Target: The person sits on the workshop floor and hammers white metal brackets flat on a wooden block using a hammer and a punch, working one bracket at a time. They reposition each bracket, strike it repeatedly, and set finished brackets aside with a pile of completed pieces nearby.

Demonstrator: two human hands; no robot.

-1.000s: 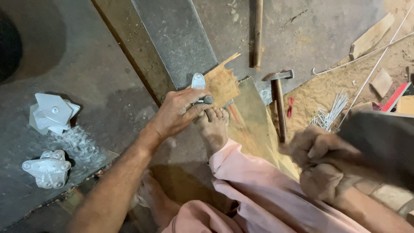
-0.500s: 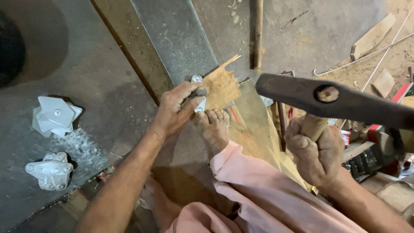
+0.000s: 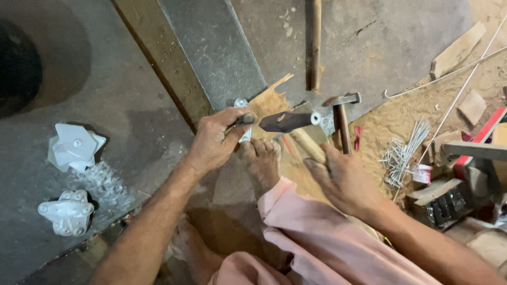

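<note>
Down from its raised position, the hammer (image 3: 289,121), gripped in the right hand (image 3: 343,177), meets what looks like a punch (image 3: 244,119) clasped in the left hand (image 3: 215,140)

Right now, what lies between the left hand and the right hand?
In the head view, the dark hammer head and the toes of a bare foot lie between the left hand and the right hand.

Landmark: bare foot (image 3: 262,163) on the floor (image 3: 369,47).
- Punch (image 3: 244,120): just behind the toes, in left hand (image 3: 214,141).
- Hammer (image 3: 289,122): behind-right, in right hand (image 3: 343,179).
- Second hammer (image 3: 341,119): further right, lying flat.
- Bundle of nails (image 3: 404,153): well right.
- Two metal brackets (image 3: 74,148): well left.
- Wooden stick (image 3: 315,45): far behind.
</note>
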